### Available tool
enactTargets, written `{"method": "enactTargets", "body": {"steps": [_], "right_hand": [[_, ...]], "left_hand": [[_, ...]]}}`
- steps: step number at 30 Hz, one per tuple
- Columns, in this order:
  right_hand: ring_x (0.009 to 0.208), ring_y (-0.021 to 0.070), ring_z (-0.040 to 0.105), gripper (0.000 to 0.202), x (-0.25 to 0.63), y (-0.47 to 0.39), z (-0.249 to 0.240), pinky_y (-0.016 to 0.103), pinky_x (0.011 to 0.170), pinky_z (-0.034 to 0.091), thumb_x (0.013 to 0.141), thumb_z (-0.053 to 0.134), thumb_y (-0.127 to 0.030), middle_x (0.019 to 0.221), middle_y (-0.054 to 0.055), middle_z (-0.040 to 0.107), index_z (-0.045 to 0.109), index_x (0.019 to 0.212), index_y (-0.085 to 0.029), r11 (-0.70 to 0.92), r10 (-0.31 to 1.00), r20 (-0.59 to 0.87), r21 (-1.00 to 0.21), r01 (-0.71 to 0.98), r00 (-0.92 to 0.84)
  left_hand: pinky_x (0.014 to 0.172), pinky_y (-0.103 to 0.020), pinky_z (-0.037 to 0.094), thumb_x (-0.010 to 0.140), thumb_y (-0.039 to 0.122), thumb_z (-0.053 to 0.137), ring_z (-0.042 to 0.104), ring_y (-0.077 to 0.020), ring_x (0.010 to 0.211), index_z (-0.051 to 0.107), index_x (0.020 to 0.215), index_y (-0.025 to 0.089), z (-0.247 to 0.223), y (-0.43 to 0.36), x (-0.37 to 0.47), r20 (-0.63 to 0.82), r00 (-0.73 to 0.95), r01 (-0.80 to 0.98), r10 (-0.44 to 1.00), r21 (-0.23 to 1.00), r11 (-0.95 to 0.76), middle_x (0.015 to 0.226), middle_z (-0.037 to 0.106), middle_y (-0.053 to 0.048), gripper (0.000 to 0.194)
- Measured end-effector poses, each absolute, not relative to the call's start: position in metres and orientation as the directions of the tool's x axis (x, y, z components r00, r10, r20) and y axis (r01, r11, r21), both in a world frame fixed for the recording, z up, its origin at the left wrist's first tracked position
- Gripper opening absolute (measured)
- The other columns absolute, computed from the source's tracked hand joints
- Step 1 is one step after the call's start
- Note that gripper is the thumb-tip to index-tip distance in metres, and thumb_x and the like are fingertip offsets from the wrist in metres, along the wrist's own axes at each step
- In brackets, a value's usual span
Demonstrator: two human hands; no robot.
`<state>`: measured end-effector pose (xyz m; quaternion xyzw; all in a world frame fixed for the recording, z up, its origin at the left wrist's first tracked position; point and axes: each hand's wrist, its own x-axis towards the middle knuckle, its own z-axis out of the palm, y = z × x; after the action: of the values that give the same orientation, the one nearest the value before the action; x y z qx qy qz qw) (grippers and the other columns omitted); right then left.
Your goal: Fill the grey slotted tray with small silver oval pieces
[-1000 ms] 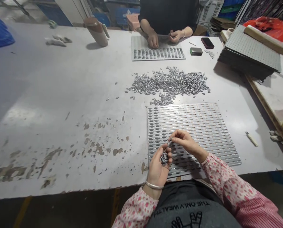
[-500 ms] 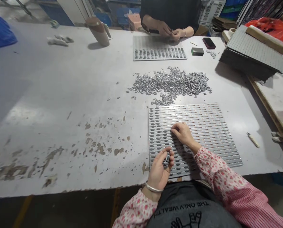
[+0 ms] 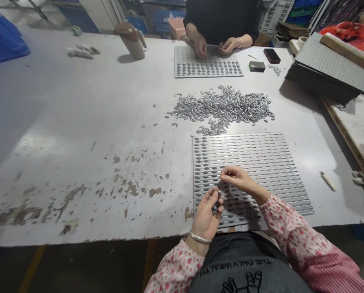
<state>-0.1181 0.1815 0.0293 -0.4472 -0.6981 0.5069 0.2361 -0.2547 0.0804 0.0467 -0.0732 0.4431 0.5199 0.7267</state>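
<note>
My left hand (image 3: 207, 213) is curled over the near left part of a grey slotted board (image 3: 255, 150). It grips small silver oval pieces, with one showing at the thumb and index fingertips; the rest are mostly hidden in the palm. Just above and to the right, my right hand (image 3: 238, 179) hovers over the board with thumb and index finger pinched together; what they hold, if anything, is too small to see. Dark oval pieces sit in rows in the board's left columns, while the slots on its right side are bare. Beyond the board lies a pile of loose silver oval pieces (image 3: 221, 106).
Across the table, a co-worker's hands (image 3: 214, 47) are over a second board (image 3: 209, 70). A brown cup (image 3: 130, 40) stands at the back left. At the right are a phone (image 3: 272, 55), a small block (image 3: 257, 66), stacked boards (image 3: 328, 67) and a small pointed tool (image 3: 327, 181).
My right hand has moved slightly down toward my left fingertips. In my left hand, a piece now shows at the thumb and index tips. The co-worker's hands have moved apart.
</note>
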Motion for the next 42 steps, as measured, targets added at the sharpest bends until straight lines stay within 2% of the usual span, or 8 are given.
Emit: {"method": "enactTargets", "body": {"steps": [5, 11, 13, 17, 22, 32, 37, 42], "right_hand": [[0.062, 0.0093, 0.047, 0.025, -0.116, 0.165, 0.047, 0.021, 0.056, 0.038, 0.077, 0.063, -0.039, 0.073, 0.0, 0.057, 0.061, 0.085, -0.015, -0.043, 0.709, -0.186, -0.974, 0.222, -0.68], [0.071, 0.0122, 0.054, 0.027, -0.12, 0.18, 0.036, 0.023, 0.062, 0.043, 0.079, 0.06, -0.035, 0.081, 0.003, 0.061, 0.061, 0.098, -0.016, -0.044, 0.684, -0.16, -0.983, 0.179, -0.711], [0.071, 0.0126, 0.056, 0.024, -0.123, 0.192, 0.025, 0.024, 0.063, 0.044, 0.08, 0.057, -0.035, 0.081, 0.003, 0.062, 0.062, 0.094, -0.016, -0.016, 0.774, -0.151, -0.975, 0.221, -0.615], [0.06, 0.0112, 0.052, 0.018, -0.131, 0.214, 0.006, 0.023, 0.057, 0.039, 0.079, 0.056, -0.033, 0.071, 0.001, 0.063, 0.063, 0.082, -0.016, 0.051, 0.911, -0.143, -0.891, 0.45, -0.387], [0.075, 0.0154, 0.053, 0.011, -0.144, 0.223, -0.002, 0.028, 0.073, 0.036, 0.078, 0.059, -0.028, 0.075, 0.001, 0.065, 0.066, 0.077, -0.02, 0.262, 0.935, 0.0, -0.674, 0.691, -0.354], [0.086, 0.0208, 0.047, 0.013, -0.153, 0.214, -0.004, 0.032, 0.077, 0.033, 0.08, 0.057, -0.03, 0.081, 0.006, 0.061, 0.06, 0.074, -0.019, 0.264, 0.96, 0.055, -0.487, 0.832, -0.273], [0.081, 0.0192, 0.048, 0.015, -0.149, 0.212, 0.007, 0.033, 0.077, 0.036, 0.08, 0.057, -0.03, 0.078, 0.005, 0.059, 0.059, 0.073, -0.018, 0.213, 0.963, 0.007, -0.625, 0.751, -0.268], [0.074, 0.0143, 0.053, 0.025, -0.134, 0.194, 0.027, 0.027, 0.067, 0.042, 0.08, 0.058, -0.039, 0.081, 0.003, 0.059, 0.062, 0.088, -0.016, 0.087, 0.748, -0.115, -0.959, 0.269, -0.654]], "left_hand": [[0.041, -0.012, 0.037, 0.067, 0.015, 0.072, 0.048, -0.0038, 0.054, 0.064, 0.086, 0.014, 0.04, 0.083, -0.253, -0.727, 0.0, -0.835, 0.687, 0.378, 0.4, 0.068, 0.055, 0.001, 0.021], [0.053, -0.016, 0.047, 0.076, 0.017, 0.062, 0.057, -0.0081, 0.067, 0.064, 0.094, 0.014, 0.047, 0.086, -0.257, -0.742, -0.042, -0.842, 0.669, 0.387, 0.376, 0.085, 0.062, -0.005, 0.018], [0.058, -0.018, 0.049, 0.08, 0.018, 0.057, 0.059, -0.0098, 0.071, 0.064, 0.098, 0.013, 0.052, 0.086, -0.259, -0.761, -0.025, -0.843, 0.648, 0.365, 0.396, 0.089, 0.062, -0.008, 0.02], [0.046, -0.014, 0.043, 0.081, 0.017, 0.055, 0.053, -0.0058, 0.057, 0.062, 0.098, 0.014, 0.057, 0.085, -0.261, -0.75, 0.048, -0.826, 0.659, 0.342, 0.449, 0.075, 0.059, -0.003, 0.019], [0.044, -0.014, 0.041, 0.08, 0.018, 0.057, 0.053, -0.0061, 0.056, 0.06, 0.093, 0.014, 0.054, 0.082, -0.258, -0.75, 0.06, -0.812, 0.659, 0.347, 0.469, 0.076, 0.06, -0.003, 0.014], [0.049, -0.014, 0.043, 0.069, 0.015, 0.07, 0.052, -0.0062, 0.062, 0.064, 0.091, 0.012, 0.045, 0.081, -0.257, -0.693, 0.081, -0.824, 0.717, 0.358, 0.439, 0.079, 0.057, -0.003, 0.023], [0.046, -0.013, 0.039, 0.067, 0.016, 0.072, 0.049, -0.0049, 0.059, 0.061, 0.084, 0.014, 0.042, 0.084, -0.258, -0.71, 0.006, -0.839, 0.704, 0.379, 0.39, 0.077, 0.057, -0.003, 0.02], [0.042, -0.012, 0.036, 0.067, 0.019, 0.073, 0.047, -0.0036, 0.054, 0.059, 0.077, 0.013, 0.037, 0.093, -0.258, -0.712, -0.013, -0.859, 0.702, 0.368, 0.357, 0.073, 0.056, -0.001, 0.018]]}}
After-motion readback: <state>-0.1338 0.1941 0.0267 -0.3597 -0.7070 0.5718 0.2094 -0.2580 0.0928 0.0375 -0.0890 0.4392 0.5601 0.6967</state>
